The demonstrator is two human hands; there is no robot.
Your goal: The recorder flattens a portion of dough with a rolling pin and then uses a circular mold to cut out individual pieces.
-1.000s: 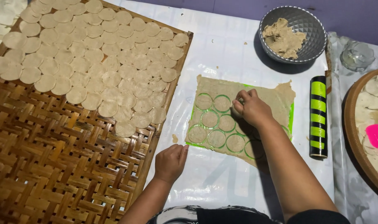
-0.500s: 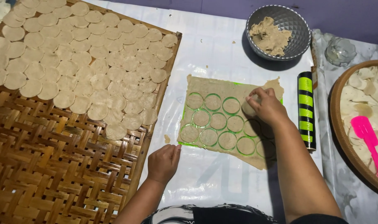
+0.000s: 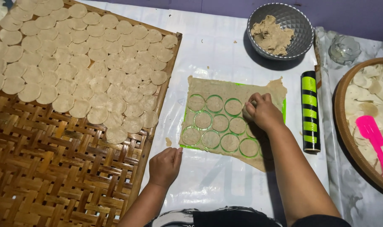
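Where dough sheet (image 3: 225,90) lies (circle-scored), right hand (image 3: 264,112).

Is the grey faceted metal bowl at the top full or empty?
Partly full: the grey faceted metal bowl holds a ragged lump of beige dough on its left side, with bare metal showing on the right.

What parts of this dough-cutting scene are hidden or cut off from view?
- Head view: whatever the right hand presses into the flat beige dough sheet is hidden by its fingers.
- The round woven basket is cut off by the right edge.
- The brown woven bamboo tray is cut off left and below.
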